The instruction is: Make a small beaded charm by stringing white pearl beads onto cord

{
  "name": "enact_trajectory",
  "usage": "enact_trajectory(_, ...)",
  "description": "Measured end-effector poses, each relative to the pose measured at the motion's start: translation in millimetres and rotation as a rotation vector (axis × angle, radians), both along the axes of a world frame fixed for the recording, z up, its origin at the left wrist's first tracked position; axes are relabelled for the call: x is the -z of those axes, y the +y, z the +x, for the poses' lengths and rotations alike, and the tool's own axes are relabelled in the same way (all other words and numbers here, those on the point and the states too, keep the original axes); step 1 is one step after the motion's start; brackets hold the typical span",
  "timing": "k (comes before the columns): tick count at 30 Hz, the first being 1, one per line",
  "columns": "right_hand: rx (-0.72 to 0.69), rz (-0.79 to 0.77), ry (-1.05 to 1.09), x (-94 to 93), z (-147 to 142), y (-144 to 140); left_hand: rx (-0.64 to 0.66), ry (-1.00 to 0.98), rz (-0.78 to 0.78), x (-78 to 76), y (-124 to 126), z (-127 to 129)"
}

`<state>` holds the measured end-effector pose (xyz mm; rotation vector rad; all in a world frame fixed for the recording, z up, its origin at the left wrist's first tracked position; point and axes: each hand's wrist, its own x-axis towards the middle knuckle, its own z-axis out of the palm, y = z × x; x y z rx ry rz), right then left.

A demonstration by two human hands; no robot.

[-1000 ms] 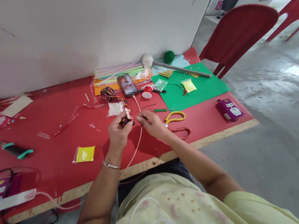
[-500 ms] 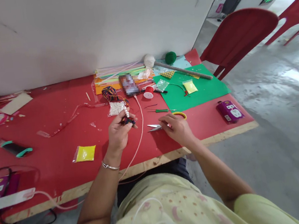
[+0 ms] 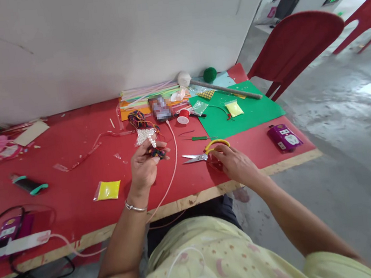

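Two hands at work over the red table (image 3: 74, 170), each on a different thing. Left hand (image 3: 145, 164) is raised just above the tabletop, fingers closed around a small beaded piece (image 3: 155, 148), dark multicoloured thread with a short run of white pearls standing up out of the grip; a pinkish cord (image 3: 171, 159) runs past it and off the near table edge. Right hand (image 3: 234, 164) rests on the table at the handle end of the yellow-handled scissors (image 3: 207, 152); fingers curl at the loops, but whether they are through them or only laid against them I cannot tell. Blades lie flat, pointing toward the left hand, with a clear gap between. Change since a second ago: the right hand then sat close against the left, pinching at the beaded piece; half a second ago it had gone to the scissors; now it sits further back on the handles, and the blades are fully in view. Reading: the threading pinch has been let go in favour of the cutting tool, the piece held ready in the left. Left hand and piece have hardly moved. Nearby: bag of white beads (image 3: 144, 136), red spool (image 3: 183, 116), green sheet (image 3: 256, 110), yellow packet (image 3: 108, 190), unchanged.
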<state>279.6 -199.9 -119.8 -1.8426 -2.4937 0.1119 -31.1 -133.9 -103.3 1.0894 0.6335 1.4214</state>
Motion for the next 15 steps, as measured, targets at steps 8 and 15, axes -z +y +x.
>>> enact_trajectory(8, -0.045, -0.052, 0.765, -34.8, -48, 9, -0.017, -0.012, -0.053, -0.2, -3, 7)
enact_trajectory(15, 0.069, -0.329, 1.415, -38.5, -117, 44, -0.031, 0.016, -0.048, -4.4, -6, 19)
